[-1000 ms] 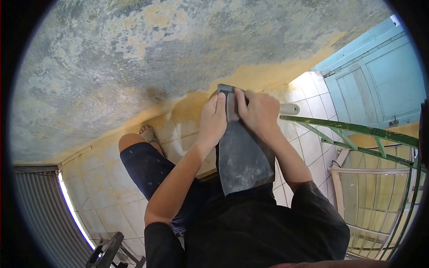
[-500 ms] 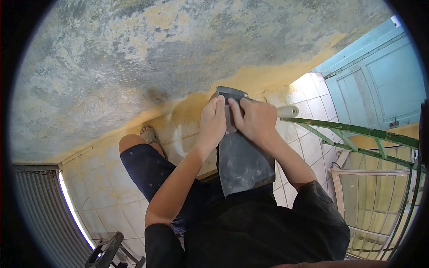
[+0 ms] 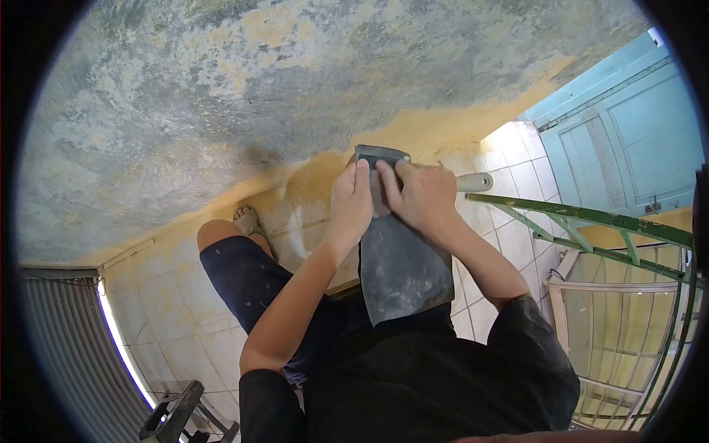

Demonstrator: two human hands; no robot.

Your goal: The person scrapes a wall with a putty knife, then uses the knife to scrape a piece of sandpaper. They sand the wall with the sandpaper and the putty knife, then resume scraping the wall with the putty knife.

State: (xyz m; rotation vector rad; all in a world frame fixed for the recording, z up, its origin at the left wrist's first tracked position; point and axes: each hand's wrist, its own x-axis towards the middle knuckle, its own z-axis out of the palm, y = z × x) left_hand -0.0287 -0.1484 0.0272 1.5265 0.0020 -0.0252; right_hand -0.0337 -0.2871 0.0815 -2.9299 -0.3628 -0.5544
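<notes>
A dark grey sheet that looks like sandpaper point(image 3: 405, 269) hangs down over my lap, its upper end folded over into a narrow band. My left hand point(image 3: 350, 203) is closed on the left edge of that end, thumb pointing up along it. On the other side, my right hand point(image 3: 427, 193) is curled with its thumb pressed on the fold. From behind its knuckles sticks out a pale grey-green handle point(image 3: 475, 182) with a hole in the end, like that of a putty knife. The blade, if there is one, is hidden by the sheet and fingers.
A patchy grey and yellow wall point(image 3: 295, 81) rises close ahead. To my right are a green metal ladder point(image 3: 591, 214), a white barred frame point(image 3: 620, 286) and a light blue door point(image 3: 628, 140). A dark stool point(image 3: 181, 413) stands at lower left on the tiled floor point(image 3: 170, 295).
My right thumb and fingers have shifted slightly on the folded end, and the sheet has moved a touch. Both hands keep their hold.
</notes>
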